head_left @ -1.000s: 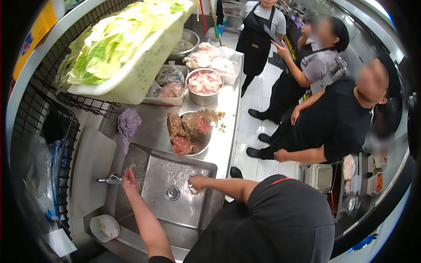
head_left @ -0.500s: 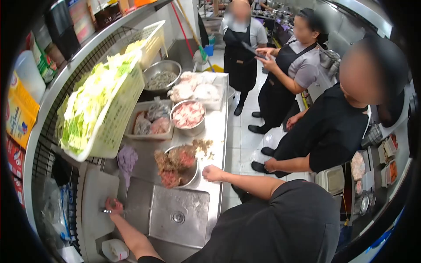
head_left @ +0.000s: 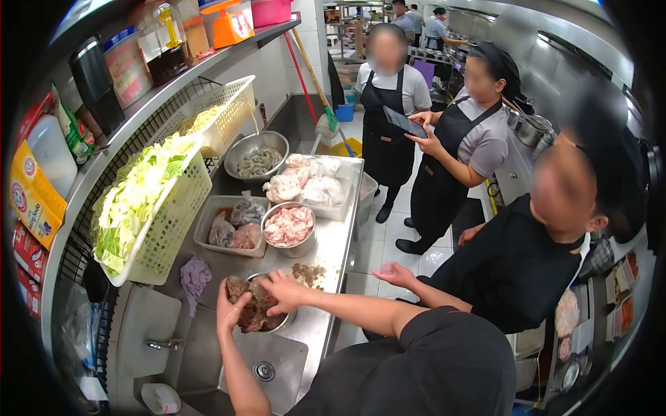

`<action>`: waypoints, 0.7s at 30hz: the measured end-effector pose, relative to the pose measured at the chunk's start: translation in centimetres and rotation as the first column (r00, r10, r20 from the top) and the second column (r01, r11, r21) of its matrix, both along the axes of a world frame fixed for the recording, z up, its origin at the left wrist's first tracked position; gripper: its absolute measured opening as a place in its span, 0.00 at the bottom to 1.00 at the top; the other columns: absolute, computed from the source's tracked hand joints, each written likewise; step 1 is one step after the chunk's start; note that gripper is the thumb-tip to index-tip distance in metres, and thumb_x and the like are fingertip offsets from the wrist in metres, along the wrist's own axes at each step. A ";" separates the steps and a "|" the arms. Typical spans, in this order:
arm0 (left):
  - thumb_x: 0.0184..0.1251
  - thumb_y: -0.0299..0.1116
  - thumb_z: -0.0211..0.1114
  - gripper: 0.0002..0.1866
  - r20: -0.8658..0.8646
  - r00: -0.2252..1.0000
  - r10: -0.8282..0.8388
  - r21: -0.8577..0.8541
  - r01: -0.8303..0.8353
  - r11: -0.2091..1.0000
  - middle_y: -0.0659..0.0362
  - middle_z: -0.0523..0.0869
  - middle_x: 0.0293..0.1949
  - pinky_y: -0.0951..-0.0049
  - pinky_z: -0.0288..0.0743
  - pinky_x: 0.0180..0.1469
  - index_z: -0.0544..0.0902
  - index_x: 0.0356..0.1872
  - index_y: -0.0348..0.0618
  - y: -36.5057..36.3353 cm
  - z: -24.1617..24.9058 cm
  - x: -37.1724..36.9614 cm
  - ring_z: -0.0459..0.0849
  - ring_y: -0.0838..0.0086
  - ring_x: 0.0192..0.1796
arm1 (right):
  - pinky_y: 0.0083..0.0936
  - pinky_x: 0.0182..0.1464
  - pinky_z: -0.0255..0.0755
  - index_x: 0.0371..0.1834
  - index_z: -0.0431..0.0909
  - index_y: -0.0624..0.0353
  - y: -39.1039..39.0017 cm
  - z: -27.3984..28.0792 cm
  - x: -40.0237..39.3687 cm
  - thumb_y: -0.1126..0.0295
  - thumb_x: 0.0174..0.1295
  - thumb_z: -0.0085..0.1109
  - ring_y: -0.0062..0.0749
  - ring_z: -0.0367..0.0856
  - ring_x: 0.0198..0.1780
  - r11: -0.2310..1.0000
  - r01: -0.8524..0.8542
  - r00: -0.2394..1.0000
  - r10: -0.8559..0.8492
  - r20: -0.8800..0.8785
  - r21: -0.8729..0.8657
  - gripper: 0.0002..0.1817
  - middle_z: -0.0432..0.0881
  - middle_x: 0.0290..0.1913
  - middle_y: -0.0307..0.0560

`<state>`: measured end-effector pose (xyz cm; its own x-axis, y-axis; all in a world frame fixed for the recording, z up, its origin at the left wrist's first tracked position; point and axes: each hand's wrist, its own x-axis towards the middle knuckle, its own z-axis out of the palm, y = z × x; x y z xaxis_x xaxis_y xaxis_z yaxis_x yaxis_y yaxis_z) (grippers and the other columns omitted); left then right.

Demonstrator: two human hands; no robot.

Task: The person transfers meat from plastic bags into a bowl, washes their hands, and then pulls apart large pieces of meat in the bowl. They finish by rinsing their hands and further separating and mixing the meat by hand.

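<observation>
A mass of brown and reddish meat (head_left: 257, 320) is heaped above the rim of a metal pot (head_left: 288, 322) beside the sink. My left hand (head_left: 231, 309) cups the near left side of the meat, thumb bent over it. From the right, my right hand (head_left: 283, 291) lies on top of the heap with its fingers spread. The fingertips of both hands are partly hidden by the meat. Brown crumbs (head_left: 307, 276) lie on the steel counter (head_left: 331, 267) just beyond the pot.
Near my left arm are the sink (head_left: 288, 367) and faucet (head_left: 164, 343). A purple cloth (head_left: 195, 276), a pot of pink meat (head_left: 290, 227) and a basket of cabbage leaves (head_left: 170, 232) stand around. On the right, a co-worker's hand (head_left: 395, 274) extends palm up; another person holds a tablet (head_left: 404, 122).
My left hand has gone from the faucet to the meat. My right hand has moved from the counter edge onto it. The nearest co-worker has raised a hand forward.
</observation>
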<state>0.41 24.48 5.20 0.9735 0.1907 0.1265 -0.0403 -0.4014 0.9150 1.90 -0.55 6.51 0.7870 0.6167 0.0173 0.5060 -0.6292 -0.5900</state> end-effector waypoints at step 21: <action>0.49 0.19 0.71 0.40 0.115 0.993 0.036 0.282 -0.067 0.957 0.41 0.86 0.58 0.57 0.79 0.65 0.73 0.71 0.35 -1.8 -3.5 0.1 0.87 0.50 0.61 | 0.62 0.55 0.72 0.66 0.77 0.42 2.7 -0.8 -1.7 0.69 0.42 0.78 0.50 0.72 0.68 0.989 0.032 0.970 0.005 0.245 -0.145 0.41 0.76 0.63 0.48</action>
